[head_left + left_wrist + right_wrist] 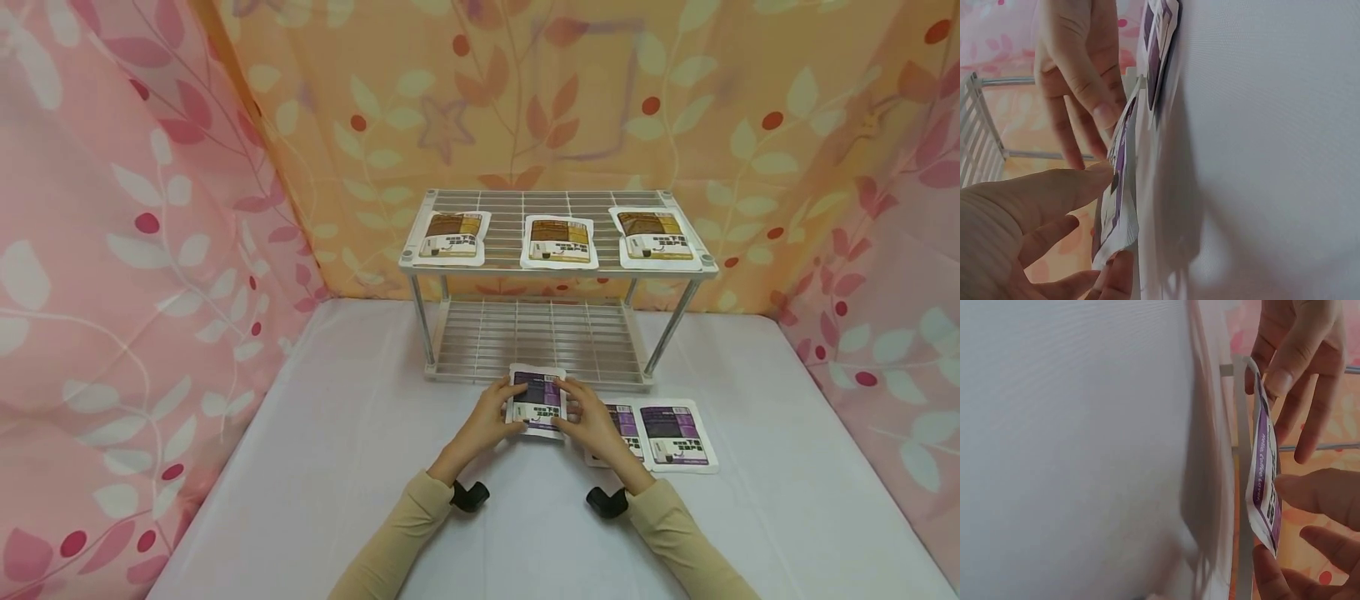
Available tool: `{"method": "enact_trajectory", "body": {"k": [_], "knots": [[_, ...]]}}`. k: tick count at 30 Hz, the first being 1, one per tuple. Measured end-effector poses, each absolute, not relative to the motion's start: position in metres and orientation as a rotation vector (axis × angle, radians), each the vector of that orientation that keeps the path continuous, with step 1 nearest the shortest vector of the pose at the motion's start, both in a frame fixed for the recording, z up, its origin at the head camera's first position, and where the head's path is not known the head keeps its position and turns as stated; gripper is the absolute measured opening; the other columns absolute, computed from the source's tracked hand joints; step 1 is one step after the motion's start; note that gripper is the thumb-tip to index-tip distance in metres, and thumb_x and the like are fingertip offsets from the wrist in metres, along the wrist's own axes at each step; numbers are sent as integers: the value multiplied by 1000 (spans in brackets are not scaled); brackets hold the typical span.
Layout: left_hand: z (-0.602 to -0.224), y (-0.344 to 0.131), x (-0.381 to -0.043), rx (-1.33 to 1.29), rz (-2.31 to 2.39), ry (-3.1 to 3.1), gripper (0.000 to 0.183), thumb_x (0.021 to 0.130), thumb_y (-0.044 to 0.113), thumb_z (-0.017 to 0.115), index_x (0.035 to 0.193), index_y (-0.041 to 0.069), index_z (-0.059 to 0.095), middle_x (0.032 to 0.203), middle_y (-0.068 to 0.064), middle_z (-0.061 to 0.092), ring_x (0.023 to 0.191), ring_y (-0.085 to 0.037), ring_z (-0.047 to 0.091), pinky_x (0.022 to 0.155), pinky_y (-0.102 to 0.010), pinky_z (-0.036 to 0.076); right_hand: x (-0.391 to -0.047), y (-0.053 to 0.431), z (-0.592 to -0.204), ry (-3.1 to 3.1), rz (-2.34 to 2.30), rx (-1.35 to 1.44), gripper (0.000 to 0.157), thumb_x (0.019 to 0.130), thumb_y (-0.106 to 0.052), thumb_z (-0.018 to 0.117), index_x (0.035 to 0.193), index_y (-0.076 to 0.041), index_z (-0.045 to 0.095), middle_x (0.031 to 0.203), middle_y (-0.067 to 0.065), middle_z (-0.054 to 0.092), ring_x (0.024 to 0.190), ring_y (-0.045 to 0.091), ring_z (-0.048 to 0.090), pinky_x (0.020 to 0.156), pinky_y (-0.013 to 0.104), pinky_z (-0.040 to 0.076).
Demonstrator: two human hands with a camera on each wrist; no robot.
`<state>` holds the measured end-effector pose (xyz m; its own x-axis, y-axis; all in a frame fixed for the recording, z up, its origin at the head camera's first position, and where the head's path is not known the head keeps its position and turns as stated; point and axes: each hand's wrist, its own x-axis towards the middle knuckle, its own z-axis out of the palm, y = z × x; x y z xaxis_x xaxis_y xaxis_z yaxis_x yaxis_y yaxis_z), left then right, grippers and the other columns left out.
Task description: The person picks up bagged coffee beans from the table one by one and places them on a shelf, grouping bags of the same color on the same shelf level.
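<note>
Both hands hold a white packet with a purple label (538,400), which looks like a coffee packet, in front of the rack. My left hand (487,419) grips its left edge, thumb on the printed face and fingers at the edge and behind. On the opposite edge, my right hand (594,423) pinches it the same way. In the left wrist view the packet (1121,181) is tilted and raised off the table, its shadow beside it. Two more purple packets lie on the table to the right, one (678,437) in full sight, the other (628,427) partly behind my right wrist.
A two-tier white wire rack (553,287) stands at the back of the white table (360,358). On its top tier lie three brown-and-yellow packets, at left (452,237), middle (559,242) and right (656,239). Floral curtains (480,92) enclose the back and sides.
</note>
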<state>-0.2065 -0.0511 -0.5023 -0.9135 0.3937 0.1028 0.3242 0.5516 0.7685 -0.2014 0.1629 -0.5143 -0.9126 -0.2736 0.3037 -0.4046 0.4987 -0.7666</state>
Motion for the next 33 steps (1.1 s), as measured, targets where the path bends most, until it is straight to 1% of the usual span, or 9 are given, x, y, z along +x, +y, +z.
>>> {"method": "enact_trajectory", "body": {"k": [4, 8, 10, 13, 16, 19, 23, 27, 33], "knots": [[-503, -52, -207, 603, 1308, 2706, 68, 74, 8, 77, 135, 13, 48, 148, -25, 22, 129, -47, 26, 94, -57, 41, -205, 159, -511, -2604, 1396, 661, 73, 73, -3, 76, 137, -1, 42, 141, 32, 28, 113, 51, 47, 81, 47, 53], [-506, -54, -209, 600, 1294, 2727, 72, 71, 7, 79, 135, 15, 48, 148, -26, 20, 127, -47, 26, 94, -59, 39, -209, 156, -507, -2644, 1357, 707, 77, 72, -9, 78, 139, -4, 40, 145, 32, 23, 124, 52, 34, 86, 53, 48], [-507, -55, -210, 599, 1286, 2736, 72, 70, 7, 79, 134, 16, 49, 148, -26, 19, 127, -48, 25, 94, -60, 38, -210, 155, -505, -2663, 1343, 713, 78, 72, -10, 78, 139, -5, 40, 146, 31, 21, 127, 52, 31, 89, 56, 46], [-509, -59, -213, 581, 1293, 2744, 72, 69, 8, 80, 134, 17, 50, 149, -24, 20, 130, -49, 21, 96, -62, 35, -212, 152, -503, -2688, 1327, 731, 79, 71, -9, 79, 140, -5, 40, 146, 31, 20, 124, 53, 33, 88, 58, 45], [-509, -62, -214, 548, 1310, 2750, 73, 68, 7, 80, 133, 16, 50, 149, -21, 22, 131, -48, 22, 98, -58, 37, -214, 149, -504, -2700, 1283, 767, 80, 70, -7, 79, 139, -4, 40, 146, 33, 19, 123, 53, 34, 88, 59, 44], [-507, -65, -215, 534, 1331, 2765, 72, 66, 5, 81, 132, 13, 52, 147, -21, 26, 130, -46, 27, 97, -54, 39, -216, 145, -504, -2699, 1227, 790, 79, 70, -8, 79, 139, -3, 40, 145, 34, 19, 125, 53, 31, 91, 62, 40], [-505, -69, -216, 527, 1350, 2785, 70, 66, 3, 81, 130, 9, 53, 145, -23, 29, 128, -45, 31, 96, -51, 42, -218, 141, -505, -2687, 1192, 802, 78, 70, -8, 79, 138, -2, 41, 145, 34, 20, 124, 52, 35, 93, 64, 37], [-504, -73, -217, 522, 1382, 2798, 68, 66, -1, 80, 128, 6, 54, 142, -24, 33, 123, -42, 39, 93, -46, 46, -220, 138, -506, -2685, 1154, 820, 77, 70, -8, 79, 138, -1, 41, 145, 34, 21, 120, 50, 41, 94, 61, 39], [-504, -80, -220, 505, 1405, 2809, 61, 67, -3, 78, 124, 4, 58, 139, -24, 36, 114, -38, 48, 88, -41, 49, -223, 131, -506, -2655, 1163, 839, 75, 71, -6, 78, 136, 1, 43, 144, 34, 23, 120, 49, 42, 94, 59, 41]]}}
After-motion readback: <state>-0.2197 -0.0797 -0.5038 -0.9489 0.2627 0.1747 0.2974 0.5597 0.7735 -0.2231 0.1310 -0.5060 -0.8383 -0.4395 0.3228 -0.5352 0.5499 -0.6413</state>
